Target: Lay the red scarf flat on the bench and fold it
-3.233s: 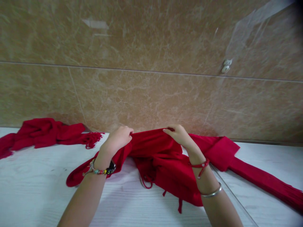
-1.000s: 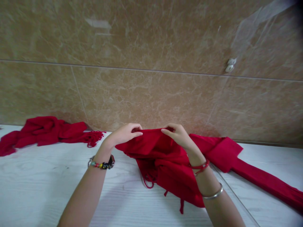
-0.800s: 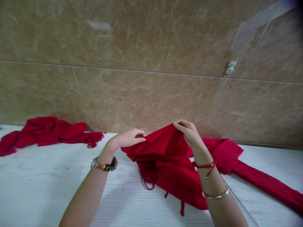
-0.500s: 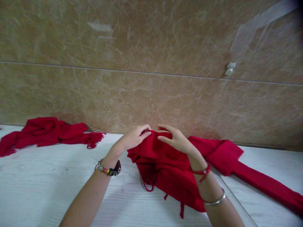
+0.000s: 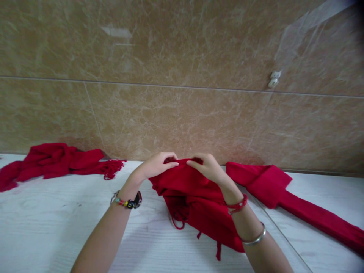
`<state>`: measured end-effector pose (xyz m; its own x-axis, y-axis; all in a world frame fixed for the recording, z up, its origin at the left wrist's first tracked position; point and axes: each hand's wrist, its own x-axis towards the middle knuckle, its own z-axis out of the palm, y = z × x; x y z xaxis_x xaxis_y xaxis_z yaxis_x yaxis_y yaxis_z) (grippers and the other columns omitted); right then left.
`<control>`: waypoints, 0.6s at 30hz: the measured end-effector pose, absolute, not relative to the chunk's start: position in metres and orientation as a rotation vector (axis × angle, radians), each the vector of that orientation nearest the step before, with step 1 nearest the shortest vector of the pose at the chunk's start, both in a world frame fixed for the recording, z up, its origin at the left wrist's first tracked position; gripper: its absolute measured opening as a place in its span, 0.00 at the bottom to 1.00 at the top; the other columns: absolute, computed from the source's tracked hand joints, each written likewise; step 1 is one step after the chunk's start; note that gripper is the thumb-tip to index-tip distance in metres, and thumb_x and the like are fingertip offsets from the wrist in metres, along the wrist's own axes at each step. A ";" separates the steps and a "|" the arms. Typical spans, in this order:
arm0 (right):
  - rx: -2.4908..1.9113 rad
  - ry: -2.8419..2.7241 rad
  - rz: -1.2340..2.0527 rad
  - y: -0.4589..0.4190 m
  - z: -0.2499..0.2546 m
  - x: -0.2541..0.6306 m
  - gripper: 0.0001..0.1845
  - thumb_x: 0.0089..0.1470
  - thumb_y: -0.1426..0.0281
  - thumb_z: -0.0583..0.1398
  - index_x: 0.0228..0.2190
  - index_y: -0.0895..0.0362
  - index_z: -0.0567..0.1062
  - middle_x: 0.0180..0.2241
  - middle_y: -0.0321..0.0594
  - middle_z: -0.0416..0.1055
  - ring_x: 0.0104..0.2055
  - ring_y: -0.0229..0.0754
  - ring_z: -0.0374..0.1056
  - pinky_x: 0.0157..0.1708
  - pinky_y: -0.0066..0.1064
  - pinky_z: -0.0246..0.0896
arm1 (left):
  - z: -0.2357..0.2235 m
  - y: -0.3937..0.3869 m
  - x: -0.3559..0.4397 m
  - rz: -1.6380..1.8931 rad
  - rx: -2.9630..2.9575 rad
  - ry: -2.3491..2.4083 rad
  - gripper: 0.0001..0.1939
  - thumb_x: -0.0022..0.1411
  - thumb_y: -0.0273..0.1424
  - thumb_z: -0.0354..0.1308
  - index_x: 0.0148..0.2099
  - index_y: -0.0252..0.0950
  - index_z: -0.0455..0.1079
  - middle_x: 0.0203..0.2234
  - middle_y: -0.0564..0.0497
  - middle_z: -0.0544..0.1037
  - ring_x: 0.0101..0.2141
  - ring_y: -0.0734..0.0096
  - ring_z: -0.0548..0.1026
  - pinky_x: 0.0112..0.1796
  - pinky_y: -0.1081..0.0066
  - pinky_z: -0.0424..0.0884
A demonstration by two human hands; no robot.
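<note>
A red fringed scarf [image 5: 196,197] lies bunched on the white surface in front of me, with several tassels hanging from its near side. Its far edge is pinched between the thumb and fingers of my left hand [image 5: 159,165]. Close beside it, my right hand [image 5: 205,167] pinches the same edge, thumb on the near side. Only a short stretch of cloth shows between the two thumbs. Some fingertips are hidden behind the fabric.
Crumpled against the wall at the left lies another red fringed cloth [image 5: 62,161]. A folded red cloth [image 5: 267,185] with a long strip stretches off to the right. The brown marble-look wall [image 5: 176,117] bears a small white figure [image 5: 274,79]. The white surface [image 5: 85,227] has a seam at right.
My right hand has moved slightly left and closed from an open pose onto the scarf's far edge. My left hand keeps its pinch, shifted a little left.
</note>
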<state>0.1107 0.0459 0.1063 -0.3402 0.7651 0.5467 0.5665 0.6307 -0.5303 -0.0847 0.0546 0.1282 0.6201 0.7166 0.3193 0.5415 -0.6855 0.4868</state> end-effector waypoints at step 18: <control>-1.025 -2.160 0.252 0.041 0.107 0.116 0.15 0.45 0.70 0.61 0.39 0.56 0.75 0.39 0.43 0.74 0.42 0.44 0.69 0.41 0.33 0.61 | 0.126 0.052 -0.084 0.688 2.557 1.120 0.10 0.58 0.35 0.51 0.35 0.36 0.71 0.32 0.51 0.77 0.33 0.68 0.72 0.35 0.73 0.62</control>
